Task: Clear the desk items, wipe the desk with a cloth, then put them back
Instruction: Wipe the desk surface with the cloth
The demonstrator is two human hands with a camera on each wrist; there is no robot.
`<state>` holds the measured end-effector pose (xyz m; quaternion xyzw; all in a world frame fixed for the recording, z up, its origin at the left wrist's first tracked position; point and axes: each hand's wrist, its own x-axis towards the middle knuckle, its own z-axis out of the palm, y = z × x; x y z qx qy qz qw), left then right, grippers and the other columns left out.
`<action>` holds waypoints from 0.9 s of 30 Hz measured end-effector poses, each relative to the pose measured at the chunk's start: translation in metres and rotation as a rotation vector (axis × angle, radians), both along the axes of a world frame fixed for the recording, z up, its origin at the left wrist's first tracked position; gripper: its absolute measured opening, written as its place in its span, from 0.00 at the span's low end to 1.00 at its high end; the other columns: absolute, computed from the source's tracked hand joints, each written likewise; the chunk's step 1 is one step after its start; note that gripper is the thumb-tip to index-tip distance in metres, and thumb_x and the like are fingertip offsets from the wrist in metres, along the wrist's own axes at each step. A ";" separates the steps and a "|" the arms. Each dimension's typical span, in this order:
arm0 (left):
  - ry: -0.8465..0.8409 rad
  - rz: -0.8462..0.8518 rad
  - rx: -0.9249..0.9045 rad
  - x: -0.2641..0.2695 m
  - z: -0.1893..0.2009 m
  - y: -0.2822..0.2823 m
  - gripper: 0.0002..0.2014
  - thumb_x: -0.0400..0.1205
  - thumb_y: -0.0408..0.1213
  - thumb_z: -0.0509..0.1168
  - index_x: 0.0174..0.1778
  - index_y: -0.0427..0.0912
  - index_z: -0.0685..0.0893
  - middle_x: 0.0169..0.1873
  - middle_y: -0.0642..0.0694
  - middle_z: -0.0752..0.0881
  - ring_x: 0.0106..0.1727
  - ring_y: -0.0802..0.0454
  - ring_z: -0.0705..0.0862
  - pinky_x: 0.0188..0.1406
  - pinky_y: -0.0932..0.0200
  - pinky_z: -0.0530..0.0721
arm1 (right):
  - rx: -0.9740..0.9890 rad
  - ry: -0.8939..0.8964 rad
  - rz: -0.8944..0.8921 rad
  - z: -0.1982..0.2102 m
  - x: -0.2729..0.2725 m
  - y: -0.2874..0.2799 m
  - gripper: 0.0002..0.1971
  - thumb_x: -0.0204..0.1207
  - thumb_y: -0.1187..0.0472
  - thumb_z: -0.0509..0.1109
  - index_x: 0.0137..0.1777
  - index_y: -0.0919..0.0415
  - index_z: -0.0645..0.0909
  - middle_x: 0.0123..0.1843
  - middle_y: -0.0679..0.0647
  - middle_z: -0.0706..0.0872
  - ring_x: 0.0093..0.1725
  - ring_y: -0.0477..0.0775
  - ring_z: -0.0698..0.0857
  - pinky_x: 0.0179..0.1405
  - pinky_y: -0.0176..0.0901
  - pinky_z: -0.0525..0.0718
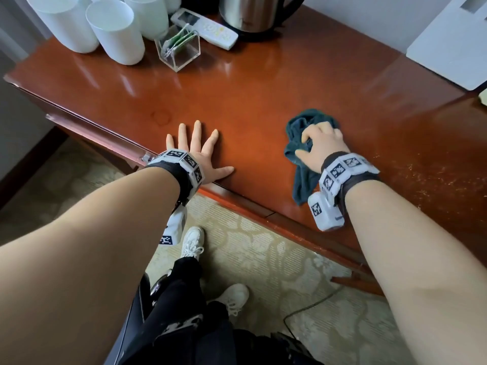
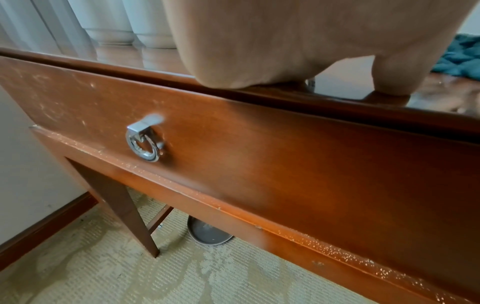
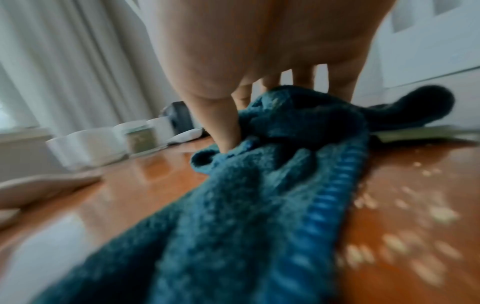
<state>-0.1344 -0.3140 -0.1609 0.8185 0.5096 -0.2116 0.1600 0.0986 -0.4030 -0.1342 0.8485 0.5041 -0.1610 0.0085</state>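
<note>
While pressing down on the desk near its front edge, gripped a dark teal cloth with the right hand: fingers curled over the bunched middle of it, thumb laid along its left side. Had most of the cloth under and ahead of that hand, with a loose tail trailing back past the wrist toward the front edge. Showed, in the blurred right wrist view, fingertips dug into the folds. Laid the left hand flat on the desk well to the left of the cloth, palm down, fingers straight and spread, holding nothing, heel at the front edge above a drawer front with a ring pull. Showed pale specks on the wood to the right of the cloth. At the far left corner, white cups standing close together, mouths up; could not tell what, if anything, was in them. Beside them, a clear square box holding a few green-and-white sachets, leaning inside it. Just behind the box, a white remote lying flat, and behind that a steel kettle. At the far right, a white board over the desk's edge.
</note>
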 end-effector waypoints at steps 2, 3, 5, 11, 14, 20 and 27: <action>0.003 -0.002 0.000 0.000 0.001 0.000 0.46 0.73 0.74 0.52 0.81 0.60 0.37 0.82 0.49 0.32 0.82 0.41 0.32 0.80 0.37 0.37 | -0.048 -0.003 0.091 0.004 -0.015 -0.013 0.07 0.75 0.60 0.66 0.52 0.55 0.72 0.67 0.55 0.69 0.66 0.62 0.67 0.53 0.49 0.73; 0.004 0.000 -0.002 0.000 0.001 0.001 0.46 0.73 0.74 0.52 0.81 0.60 0.37 0.82 0.49 0.32 0.82 0.40 0.33 0.80 0.37 0.37 | -0.084 0.026 0.152 0.006 -0.025 -0.022 0.07 0.74 0.62 0.65 0.48 0.54 0.71 0.64 0.55 0.70 0.65 0.60 0.67 0.51 0.47 0.73; 0.004 -0.002 -0.006 -0.001 0.003 0.001 0.46 0.73 0.74 0.52 0.81 0.61 0.37 0.82 0.49 0.32 0.82 0.40 0.33 0.80 0.37 0.37 | -0.172 0.117 0.299 0.011 -0.046 -0.037 0.10 0.71 0.65 0.67 0.44 0.53 0.68 0.56 0.52 0.69 0.60 0.58 0.67 0.50 0.48 0.74; 0.033 -0.019 0.033 0.009 0.008 -0.003 0.46 0.75 0.70 0.56 0.83 0.53 0.45 0.83 0.44 0.38 0.83 0.39 0.36 0.80 0.37 0.38 | 0.024 0.187 0.250 0.030 -0.050 -0.036 0.08 0.72 0.65 0.65 0.49 0.55 0.71 0.61 0.52 0.70 0.61 0.58 0.69 0.54 0.51 0.77; 0.036 -0.075 0.061 0.023 0.012 -0.005 0.42 0.78 0.63 0.59 0.83 0.49 0.50 0.83 0.43 0.41 0.83 0.40 0.35 0.80 0.38 0.38 | 0.010 0.151 0.072 0.019 -0.031 -0.033 0.20 0.79 0.55 0.62 0.71 0.51 0.67 0.76 0.54 0.63 0.72 0.63 0.65 0.64 0.54 0.75; -0.034 -0.040 0.031 0.054 0.005 -0.025 0.32 0.85 0.55 0.51 0.83 0.54 0.46 0.83 0.42 0.39 0.83 0.39 0.37 0.80 0.39 0.39 | 0.020 0.050 0.160 -0.008 -0.046 -0.071 0.24 0.80 0.52 0.62 0.76 0.43 0.65 0.79 0.54 0.59 0.75 0.62 0.61 0.71 0.54 0.66; 0.041 -0.062 0.040 0.062 0.001 -0.033 0.38 0.82 0.64 0.44 0.83 0.52 0.39 0.83 0.43 0.36 0.82 0.36 0.36 0.80 0.36 0.39 | -0.128 0.044 -0.196 0.006 0.020 -0.148 0.20 0.76 0.59 0.65 0.68 0.47 0.71 0.72 0.55 0.63 0.68 0.61 0.66 0.56 0.49 0.78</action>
